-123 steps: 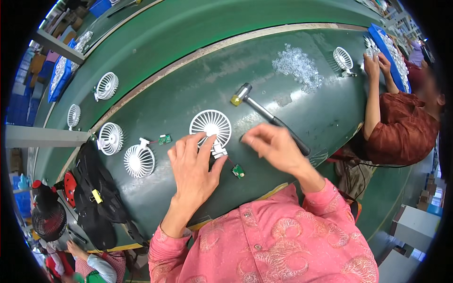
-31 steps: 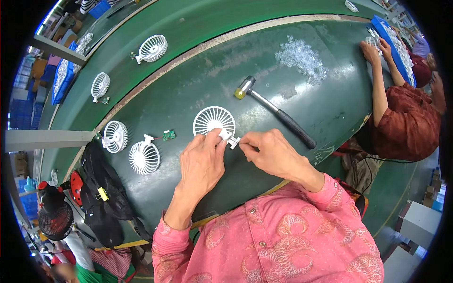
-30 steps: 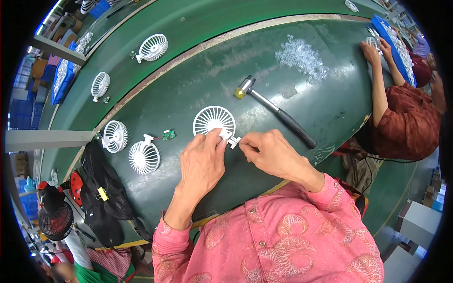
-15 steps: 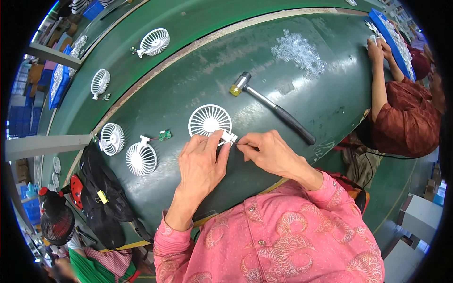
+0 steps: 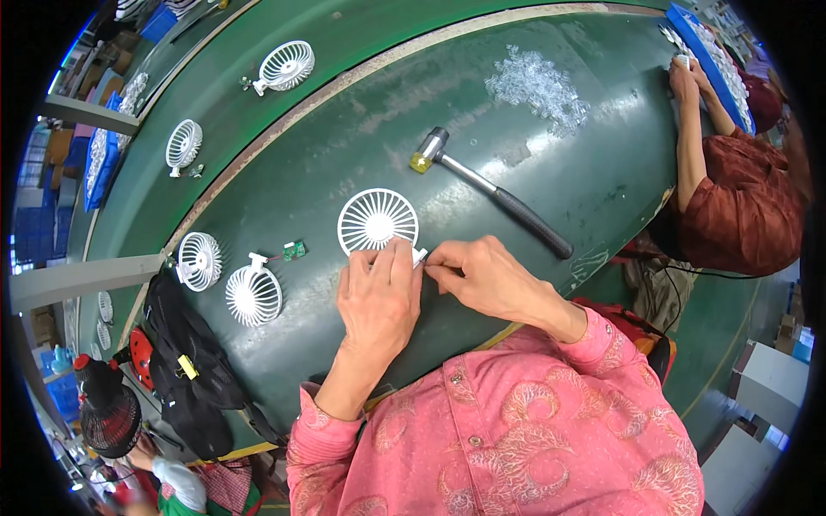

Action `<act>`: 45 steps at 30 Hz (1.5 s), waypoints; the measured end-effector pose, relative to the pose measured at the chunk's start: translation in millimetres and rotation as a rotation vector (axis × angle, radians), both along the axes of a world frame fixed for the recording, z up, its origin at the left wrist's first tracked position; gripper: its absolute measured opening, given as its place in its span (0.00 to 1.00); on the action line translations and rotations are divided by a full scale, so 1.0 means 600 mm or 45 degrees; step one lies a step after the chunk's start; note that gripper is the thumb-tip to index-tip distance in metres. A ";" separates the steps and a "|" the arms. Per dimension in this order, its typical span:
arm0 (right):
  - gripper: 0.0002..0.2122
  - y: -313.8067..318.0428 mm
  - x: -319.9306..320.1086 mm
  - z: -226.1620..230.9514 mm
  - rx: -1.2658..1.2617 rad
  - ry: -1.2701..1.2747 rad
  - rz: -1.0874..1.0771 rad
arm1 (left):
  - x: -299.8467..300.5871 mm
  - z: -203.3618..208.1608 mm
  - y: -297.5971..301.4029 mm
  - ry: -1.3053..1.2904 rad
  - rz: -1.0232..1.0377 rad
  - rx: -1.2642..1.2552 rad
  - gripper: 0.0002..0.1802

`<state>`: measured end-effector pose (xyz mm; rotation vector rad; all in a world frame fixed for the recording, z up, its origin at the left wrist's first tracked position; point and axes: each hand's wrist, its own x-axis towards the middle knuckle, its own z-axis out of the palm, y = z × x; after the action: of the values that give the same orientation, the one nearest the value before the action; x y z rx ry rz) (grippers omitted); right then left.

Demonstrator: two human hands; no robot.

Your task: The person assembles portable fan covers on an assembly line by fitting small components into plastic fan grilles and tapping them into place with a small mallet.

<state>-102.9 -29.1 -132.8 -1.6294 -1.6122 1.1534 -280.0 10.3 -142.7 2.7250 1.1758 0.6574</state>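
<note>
On my feed, the left fingers [image 5: 398, 256] hold the white fan [image 5: 379, 225] on the bench [image 5: 456, 325]; the right fingers [image 5: 445, 254] pinch narrowly beside it, grip unclear. The far-right blue tray [image 5: 710, 76] contains white parts [image 5: 721, 67].

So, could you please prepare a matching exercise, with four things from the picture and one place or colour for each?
1. hammer
2. left hand
3. circuit board
4. clear pieces

A. at the near edge of the handled fan cage
B. green, wired to another fan cage
C. in a loose pile on the table
D. yellow tip and black grip

Pairs: 1-D, 2-A, 3-B, 4-C
</note>
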 end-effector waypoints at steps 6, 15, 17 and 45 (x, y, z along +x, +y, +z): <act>0.06 -0.004 -0.002 -0.006 0.022 -0.035 0.012 | -0.009 -0.036 0.000 -0.091 -0.050 0.143 0.22; 0.05 0.001 0.006 -0.001 0.269 -0.226 0.000 | -0.008 -0.037 0.011 -0.193 -0.089 0.131 0.20; 0.05 0.001 0.008 -0.002 0.351 -0.278 0.003 | -0.008 -0.032 0.013 -0.250 -0.098 0.115 0.20; 0.07 0.032 0.032 0.013 0.172 0.579 -0.183 | 0.070 0.028 0.407 0.061 -0.118 0.281 0.27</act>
<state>-83.5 -10.2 -124.7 -1.2608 -1.2323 1.2051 -238.1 254.3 -125.7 2.9718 1.0355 0.7550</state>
